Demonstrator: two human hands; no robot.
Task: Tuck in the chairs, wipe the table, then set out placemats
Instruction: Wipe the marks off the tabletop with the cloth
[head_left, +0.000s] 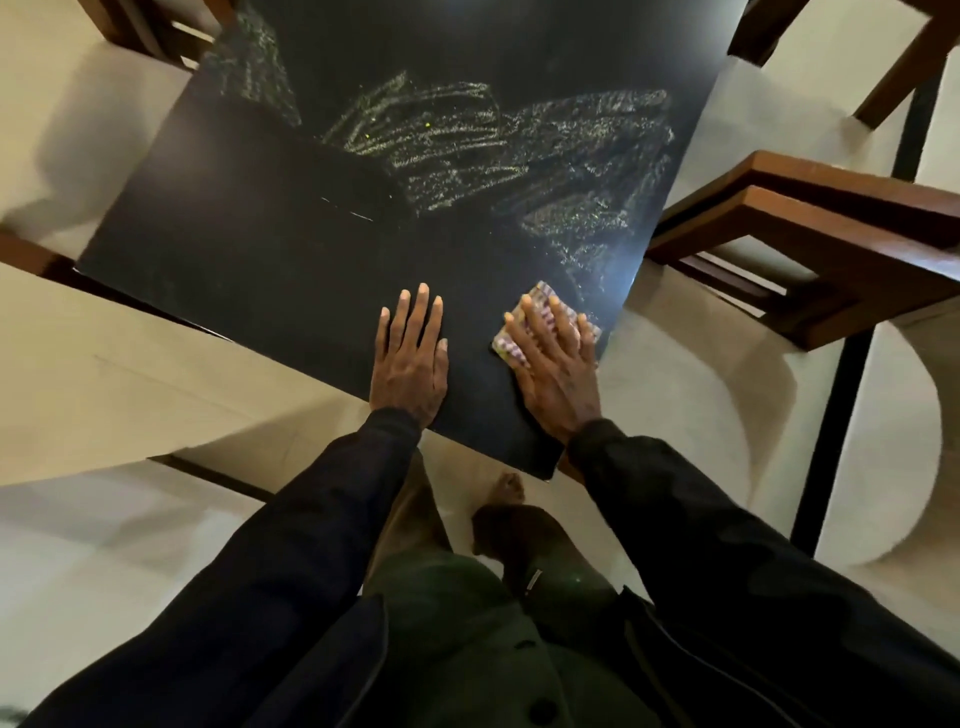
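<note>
**A:** Where was the person standing, and why there?

**B:** At the near corner of the matte black rectangular tabletop (234, 249), with one bare foot (511, 488) on the pale floor just below the edge. I'd judge that was close enough to lean weight onto both arms.

**A:** And the hands?

**B:** The left hand (410, 353) lay flat on bare table just inside the near edge, fingers straight and slightly spread, holding nothing. It read as a prop for the body. The right hand (553, 364) was flat as well, with straight fingers close together, pressing down on a small folded cloth with a yellow and purple pattern (540, 299).

**A:** Where exactly was the cloth?

**B:** On the tabletop by the right edge, near the left hand. The palm covered most of it, and only its corners showed round the fingers.

**A:** Why a flat palm instead of a pinch?

**B:** My guess is that it spread the pressure, so the whole pad rubbed the surface.

**A:** And beyond the hands?

**B:** Pale grainy streaks (467, 135) crossed the middle and far right of the top. I took them for damp trails. The left part looked plain dark, so the wiping seemed partway done.

**A:** What about the chairs?

**B:** A brown wooden chair (810, 234) stood close against the right edge, and another wooden frame (150, 26) showed at the far left corner. I couldn't tell whether either was fully tucked in. No placemats were in view.
</note>
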